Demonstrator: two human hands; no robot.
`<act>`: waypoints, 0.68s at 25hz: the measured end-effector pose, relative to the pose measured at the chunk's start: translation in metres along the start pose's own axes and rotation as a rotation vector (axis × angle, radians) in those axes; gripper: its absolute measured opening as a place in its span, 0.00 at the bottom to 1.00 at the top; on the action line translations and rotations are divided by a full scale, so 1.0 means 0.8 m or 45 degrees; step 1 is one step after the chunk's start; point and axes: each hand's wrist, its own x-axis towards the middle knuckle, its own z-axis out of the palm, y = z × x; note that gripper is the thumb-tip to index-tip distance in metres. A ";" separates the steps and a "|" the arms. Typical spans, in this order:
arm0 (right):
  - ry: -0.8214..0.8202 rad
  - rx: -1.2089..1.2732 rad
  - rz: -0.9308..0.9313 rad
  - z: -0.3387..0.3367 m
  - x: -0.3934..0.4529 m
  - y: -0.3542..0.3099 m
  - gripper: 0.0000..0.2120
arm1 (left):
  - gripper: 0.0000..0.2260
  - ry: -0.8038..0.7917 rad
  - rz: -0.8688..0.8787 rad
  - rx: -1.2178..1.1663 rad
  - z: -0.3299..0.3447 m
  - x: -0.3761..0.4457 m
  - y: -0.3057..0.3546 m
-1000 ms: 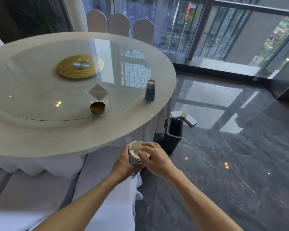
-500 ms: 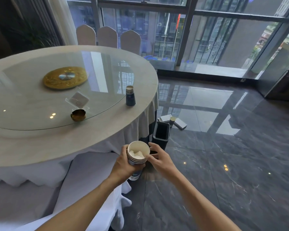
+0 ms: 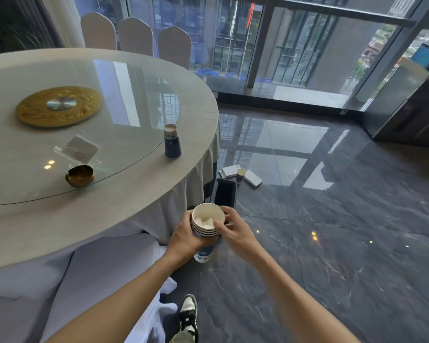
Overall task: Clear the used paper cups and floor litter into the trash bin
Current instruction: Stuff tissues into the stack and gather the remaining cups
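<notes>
My left hand (image 3: 186,237) grips a stack of several nested paper cups (image 3: 206,224), white inside with crumpled paper in the top one. My right hand (image 3: 235,230) touches the stack's right rim with thumb and fingers. Just beyond the stack stands a black rectangular trash bin (image 3: 225,193) on the floor beside the table. An upside-down stack of blue paper cups (image 3: 172,142) rests near the table's right edge. Behind the bin, on the floor, stand a small cup (image 3: 240,175) and flat white boxes (image 3: 253,178).
The round table (image 3: 134,194) with a white cloth and a glass turntable fills the left, holding a gold ashtray (image 3: 80,176) and a card holder (image 3: 81,149). A white-covered chair (image 3: 97,268) is below me. Dark glossy floor tiles (image 3: 332,231) stretch right toward the windows.
The view has moved closer to the bin. My right hand shifted from over the stack's mouth to its right side, with the thumb on the rim.
</notes>
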 end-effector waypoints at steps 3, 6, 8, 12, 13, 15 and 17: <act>-0.012 -0.049 0.025 -0.015 0.057 -0.013 0.19 | 0.39 -0.015 -0.017 -0.019 0.005 0.060 0.008; -0.013 -0.112 0.072 -0.027 0.118 -0.023 0.21 | 0.41 -0.026 -0.013 -0.047 0.003 0.128 0.012; -0.023 -0.116 0.105 -0.034 0.157 -0.028 0.22 | 0.41 -0.043 -0.015 -0.066 0.002 0.169 0.017; -0.012 -0.078 0.082 -0.046 0.218 -0.039 0.25 | 0.41 -0.035 0.008 -0.099 -0.003 0.227 0.028; -0.025 -0.068 0.077 -0.047 0.234 -0.043 0.26 | 0.40 -0.015 -0.007 -0.108 -0.005 0.239 0.030; -0.083 -0.088 0.043 -0.048 0.260 -0.054 0.24 | 0.39 0.027 -0.047 -0.123 -0.009 0.257 0.032; -0.147 -0.095 0.010 -0.049 0.283 -0.066 0.21 | 0.40 0.054 -0.085 -0.140 -0.014 0.275 0.033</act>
